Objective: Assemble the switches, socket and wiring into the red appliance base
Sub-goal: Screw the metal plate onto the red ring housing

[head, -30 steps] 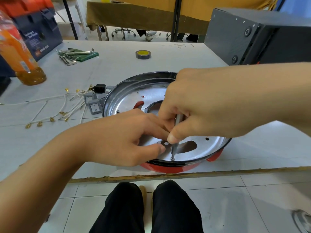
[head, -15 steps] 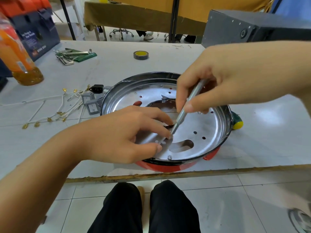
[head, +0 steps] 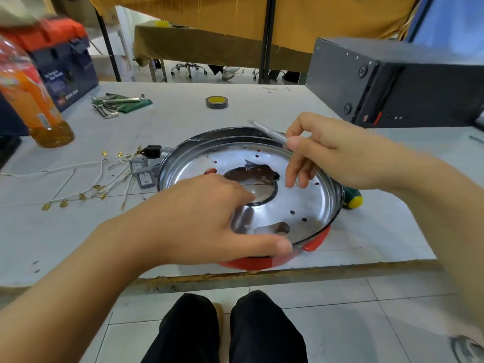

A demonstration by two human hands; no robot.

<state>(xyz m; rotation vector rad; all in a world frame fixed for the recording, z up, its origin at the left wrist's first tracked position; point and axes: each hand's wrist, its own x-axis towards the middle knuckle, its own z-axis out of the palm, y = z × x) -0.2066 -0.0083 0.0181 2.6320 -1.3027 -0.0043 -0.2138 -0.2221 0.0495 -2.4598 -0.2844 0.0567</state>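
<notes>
The red appliance base [head: 251,263] sits at the table's near edge with a shiny metal plate [head: 309,203] in it. My left hand [head: 199,218] rests on the plate's near left part, thumb along the front rim, fingers toward the central hole. My right hand [head: 322,150] hovers above the plate's far right side and pinches a slim metal screwdriver shaft [head: 269,132], its tip pointing up and left. Left of the base lie two grey rocker switches [head: 141,171], a black socket [head: 152,151] and white wires [head: 86,179] with gold terminals.
An orange drink bottle [head: 34,100] stands far left beside a blue and orange toolbox [head: 65,61]. Green-sleeved hex keys [head: 117,103] and a tape roll [head: 216,102] lie further back. A black box [head: 398,82] fills the right rear. A green-yellow tool handle [head: 352,199] lies right of the base.
My right hand lifted the screwdriver off the plate's front screw and swung it up and back, tip now pointing away. My left hand flattened onto the plate's front rim.
</notes>
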